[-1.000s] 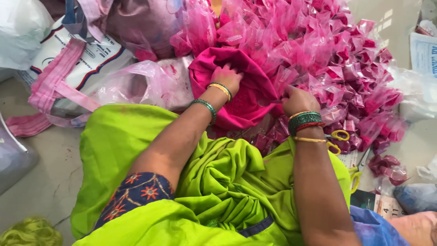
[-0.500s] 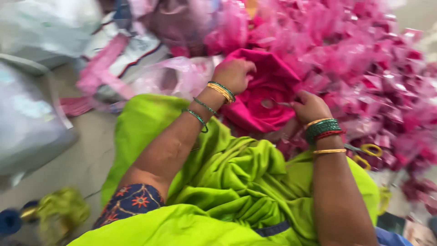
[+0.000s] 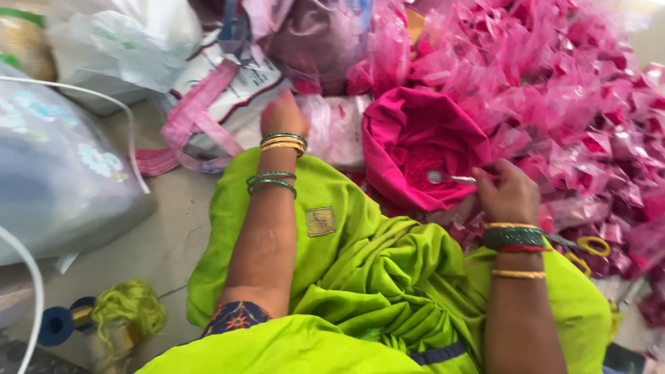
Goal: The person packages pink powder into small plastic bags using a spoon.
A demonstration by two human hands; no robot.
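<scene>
View from my head, looking down over my lap, draped in bright green cloth [image 3: 388, 277]. My right hand [image 3: 506, 194] pinches a small metal spoon [image 3: 450, 178] whose bowl rests on the magenta fabric bundle [image 3: 422, 149], which sits just beyond my knees against a heap of pink plastic-wrapped packets [image 3: 568, 104]. My left hand [image 3: 282, 116] reaches toward a clear plastic bag [image 3: 332, 128] beside a pink-strapped bag [image 3: 208, 118]; its fingers are hidden, so I cannot tell its grip. Yellow-handled scissors [image 3: 582, 249] lie by my right wrist
</scene>
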